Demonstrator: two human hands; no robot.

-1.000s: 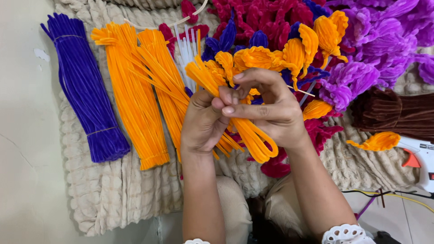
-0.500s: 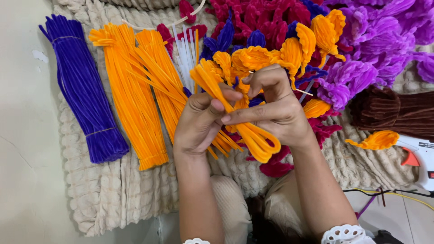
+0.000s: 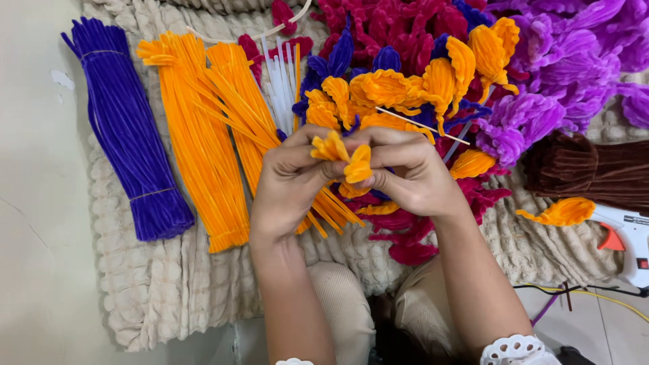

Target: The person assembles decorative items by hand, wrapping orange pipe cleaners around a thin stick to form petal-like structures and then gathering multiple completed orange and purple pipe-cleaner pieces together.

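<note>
Here, a small folded piece of fuzzy orange pipe-cleaner wire (image 3: 343,157) is pinched between both hands at the centre of the view, above a beige knobbly woven mat (image 3: 169,290). The left hand (image 3: 292,181) is curled around the piece from the left, its thumb and forefinger closed on the wire's looped tips. The right hand (image 3: 414,174) is clenched against it from the right, fingertips pressed onto the same piece, so that the two hands are touching one another. Orange strands are seen trailing down beneath the hands, though where they end cannot be told.

On the mat, to the left of the hands, a bundle of straight orange pipe cleaners (image 3: 203,149) is laid, and further left a tied bundle of dark purple pipe cleaners (image 3: 128,149). A thin sheaf of white sticks (image 3: 280,84) is placed just behind the left hand. Beyond the hands, finished orange chenille petals (image 3: 433,78) are heaped among crimson chenille shapes (image 3: 385,27) and light purple chenille flowers (image 3: 568,67). At the right, a bundle of brown pipe cleaners (image 3: 595,169) is seen, with a white glue gun (image 3: 629,236) near it.
</note>
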